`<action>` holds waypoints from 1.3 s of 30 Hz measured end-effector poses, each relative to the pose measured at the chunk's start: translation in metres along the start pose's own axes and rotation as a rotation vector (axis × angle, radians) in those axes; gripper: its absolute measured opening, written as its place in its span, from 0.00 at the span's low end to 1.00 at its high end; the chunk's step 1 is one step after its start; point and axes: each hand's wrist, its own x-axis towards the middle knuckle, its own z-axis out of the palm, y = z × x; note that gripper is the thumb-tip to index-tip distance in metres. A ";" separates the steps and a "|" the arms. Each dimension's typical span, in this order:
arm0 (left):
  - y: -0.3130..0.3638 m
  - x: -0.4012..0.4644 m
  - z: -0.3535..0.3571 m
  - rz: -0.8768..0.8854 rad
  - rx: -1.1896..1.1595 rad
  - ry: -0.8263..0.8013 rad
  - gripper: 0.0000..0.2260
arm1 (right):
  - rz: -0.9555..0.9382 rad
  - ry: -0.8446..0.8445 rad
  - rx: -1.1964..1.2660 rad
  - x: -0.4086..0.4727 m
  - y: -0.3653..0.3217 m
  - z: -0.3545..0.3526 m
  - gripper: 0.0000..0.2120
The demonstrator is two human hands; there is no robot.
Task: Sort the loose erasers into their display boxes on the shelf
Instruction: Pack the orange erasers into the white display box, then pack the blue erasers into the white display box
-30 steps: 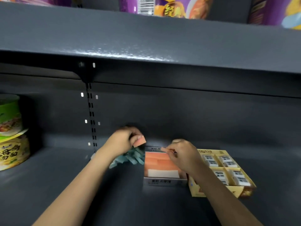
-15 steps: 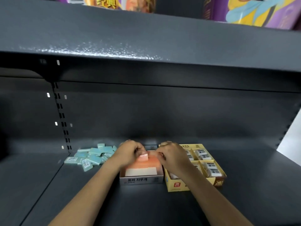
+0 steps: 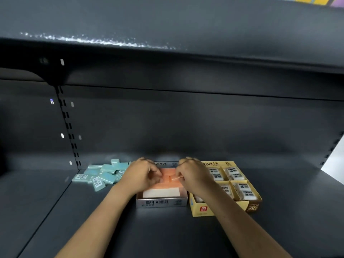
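Observation:
A grey display box (image 3: 162, 202) with Korean lettering stands on the shelf, filled with orange erasers (image 3: 168, 184) and a white one at its front. My left hand (image 3: 141, 174) and my right hand (image 3: 193, 174) are both over the box, fingertips pinching orange erasers among the rows. Right of it sits a yellow display box (image 3: 204, 210) holding white wrapped erasers (image 3: 243, 190) in compartments. A loose pile of pale blue erasers (image 3: 101, 174) lies left of my left hand.
The dark metal shelf floor (image 3: 167, 235) stretches in front of the boxes. An upper shelf (image 3: 167, 34) overhangs closely. A slotted upright (image 3: 68, 127) runs down the back panel at left. The shelf's right end (image 3: 331, 159) shows a bright gap.
My left hand carried an orange eraser from near the blue pile down into the grey box. Both hands now press into the orange rows. My view shifted right, then left a little, and closer.

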 end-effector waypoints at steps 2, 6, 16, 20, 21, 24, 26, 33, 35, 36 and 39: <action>-0.001 -0.002 -0.001 0.013 0.027 -0.016 0.10 | 0.013 -0.007 0.013 0.001 -0.001 -0.001 0.06; 0.001 0.000 -0.001 0.002 0.067 -0.018 0.11 | 0.028 -0.023 0.031 0.003 -0.005 -0.007 0.08; -0.010 0.001 0.001 -0.060 -0.038 -0.007 0.12 | 0.102 -0.073 0.045 0.010 -0.014 -0.007 0.05; -0.011 0.000 0.001 -0.067 -0.034 -0.016 0.12 | 0.131 -0.086 0.053 0.012 -0.013 -0.006 0.05; -0.010 -0.001 0.001 -0.071 -0.029 -0.015 0.12 | 0.136 -0.084 0.055 0.012 -0.013 -0.005 0.05; -0.006 -0.002 0.001 -0.096 -0.003 -0.002 0.12 | 0.116 -0.072 0.013 0.010 -0.017 -0.005 0.05; -0.003 -0.003 -0.001 -0.108 0.035 0.011 0.12 | 0.094 -0.051 -0.016 0.008 -0.021 -0.006 0.07; -0.001 -0.004 -0.007 -0.123 0.124 0.017 0.17 | 0.086 -0.044 -0.006 0.001 -0.022 -0.009 0.04; -0.004 -0.004 -0.014 -0.092 0.083 -0.014 0.19 | 0.097 -0.057 -0.010 0.002 -0.024 -0.014 0.05; -0.006 -0.005 -0.020 -0.083 0.033 -0.030 0.19 | 0.104 -0.059 -0.013 0.003 -0.024 -0.015 0.06; -0.016 -0.014 -0.042 -0.097 -0.131 0.017 0.11 | 0.109 -0.061 0.008 0.006 -0.025 -0.014 0.09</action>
